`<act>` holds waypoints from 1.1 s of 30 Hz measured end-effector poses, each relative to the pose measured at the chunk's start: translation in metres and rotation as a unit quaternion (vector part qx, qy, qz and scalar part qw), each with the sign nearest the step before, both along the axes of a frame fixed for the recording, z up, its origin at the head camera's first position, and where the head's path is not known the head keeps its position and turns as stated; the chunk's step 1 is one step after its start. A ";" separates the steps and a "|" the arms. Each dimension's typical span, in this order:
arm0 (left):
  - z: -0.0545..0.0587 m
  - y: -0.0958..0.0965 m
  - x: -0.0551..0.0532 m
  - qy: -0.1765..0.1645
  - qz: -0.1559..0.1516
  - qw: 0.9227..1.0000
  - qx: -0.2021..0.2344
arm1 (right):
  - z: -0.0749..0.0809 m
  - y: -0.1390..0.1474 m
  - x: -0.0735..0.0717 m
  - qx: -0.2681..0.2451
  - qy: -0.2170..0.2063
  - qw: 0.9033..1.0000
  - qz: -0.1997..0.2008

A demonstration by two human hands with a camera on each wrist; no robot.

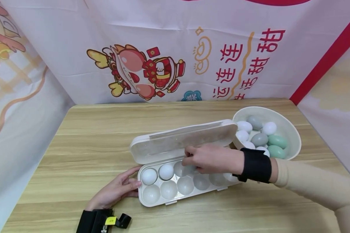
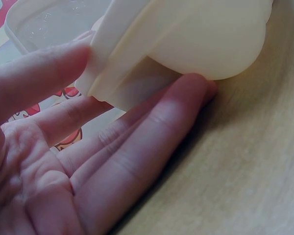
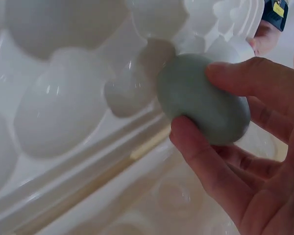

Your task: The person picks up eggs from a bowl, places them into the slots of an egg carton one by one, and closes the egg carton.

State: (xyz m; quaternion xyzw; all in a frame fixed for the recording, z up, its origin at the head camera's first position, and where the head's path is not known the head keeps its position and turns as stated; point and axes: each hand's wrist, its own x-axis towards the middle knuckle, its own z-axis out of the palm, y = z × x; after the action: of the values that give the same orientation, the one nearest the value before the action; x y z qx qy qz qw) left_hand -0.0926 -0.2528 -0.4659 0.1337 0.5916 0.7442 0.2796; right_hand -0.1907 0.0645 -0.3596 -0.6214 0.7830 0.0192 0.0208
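Over the open egg box (image 1: 185, 185), at its back row, the right hand (image 1: 210, 158) pinches a grey-green egg (image 3: 198, 95) between thumb and fingers; at the left end, the left hand (image 1: 119, 189) grips the rim; two white eggs (image 1: 166, 171) sit in the leftmost back cups; off right, a bowl (image 1: 293, 134) holds white, grey and green ones; behind, red characters (image 1: 231, 53) on the cloth (image 1: 163, 22) read 运连连 and 活甜甜; the left wrist's yellow tag (image 1: 110, 221) is too small to read.
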 end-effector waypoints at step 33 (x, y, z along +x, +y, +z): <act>-0.002 0.001 0.000 0.012 -0.006 1.000 0.015 | -0.025 -0.026 0.013 0.015 0.055 0.998 -0.030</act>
State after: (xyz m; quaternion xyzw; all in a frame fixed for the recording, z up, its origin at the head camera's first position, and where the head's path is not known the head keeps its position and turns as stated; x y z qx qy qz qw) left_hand -0.0923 -0.2520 -0.4677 0.1503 0.5827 0.7500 0.2746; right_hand -0.1780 0.0386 -0.3847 -0.5952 0.8009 0.0647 -0.0123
